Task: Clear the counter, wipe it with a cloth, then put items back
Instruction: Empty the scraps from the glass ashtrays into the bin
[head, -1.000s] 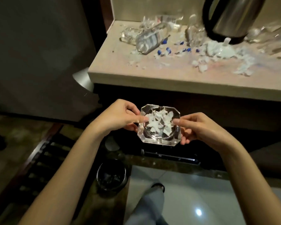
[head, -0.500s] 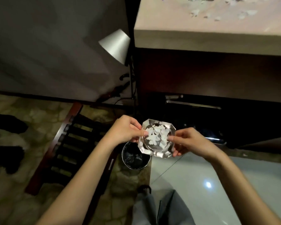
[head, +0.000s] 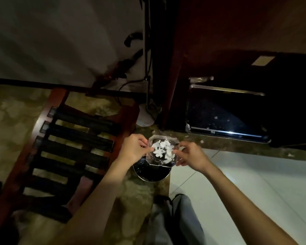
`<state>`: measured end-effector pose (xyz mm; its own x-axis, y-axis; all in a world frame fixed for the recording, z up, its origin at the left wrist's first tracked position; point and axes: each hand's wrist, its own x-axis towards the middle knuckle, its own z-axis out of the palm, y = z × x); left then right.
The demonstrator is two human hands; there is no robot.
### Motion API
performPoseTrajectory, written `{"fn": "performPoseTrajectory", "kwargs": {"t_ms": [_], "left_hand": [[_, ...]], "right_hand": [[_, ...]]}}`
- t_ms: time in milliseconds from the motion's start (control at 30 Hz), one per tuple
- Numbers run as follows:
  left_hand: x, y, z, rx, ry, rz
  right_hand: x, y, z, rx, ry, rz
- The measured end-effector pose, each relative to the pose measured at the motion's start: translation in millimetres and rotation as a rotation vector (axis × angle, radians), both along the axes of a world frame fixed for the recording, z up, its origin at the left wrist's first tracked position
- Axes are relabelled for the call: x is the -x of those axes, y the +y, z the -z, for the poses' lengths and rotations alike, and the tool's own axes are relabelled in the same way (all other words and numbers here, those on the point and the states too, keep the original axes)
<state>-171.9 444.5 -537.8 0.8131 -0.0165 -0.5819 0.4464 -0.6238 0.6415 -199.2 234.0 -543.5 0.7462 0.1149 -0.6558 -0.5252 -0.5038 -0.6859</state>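
Observation:
A clear octagonal glass ashtray (head: 153, 160) filled with white paper scraps (head: 162, 150) hangs just above a round black-lined waste bin (head: 151, 173) on the floor. My left hand (head: 133, 150) pinches its left rim. On the other side my right hand (head: 190, 155) pinches the right rim. The ashtray looks roughly level. The counter is out of view.
A wooden rack with dark slats (head: 69, 149) lies on the patterned floor to the left. A dark cabinet with a glass-fronted unit (head: 226, 114) stands behind the bin. Cables and a white lamp base (head: 145, 117) sit by the wall. My trouser leg (head: 175, 220) shows below. Pale tiles lie at right.
My view has tilted down from the littered counter to the floor. Both hands have carried the ashtray down and over the waste bin.

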Motion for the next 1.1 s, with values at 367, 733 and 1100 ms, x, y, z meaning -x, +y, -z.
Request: {"fn": "performPoseTrajectory", "kwargs": {"t_ms": [367,733,1100], "left_hand": [[45.1,-10.1,222.4,-0.100,-0.191,-0.232],[61.8,7.2,263.2,-0.118,-0.446,-0.279],[66.1,-3.3,215.5,0.140,-0.220,-0.365]], "right_hand": [[26.8,33.6,202.2,0.238,-0.252,-0.123],[38.2,56.0,248.6,0.157,-0.459,-0.096],[39.1,40.5,218.2,0.048,-0.497,0.079]]}}
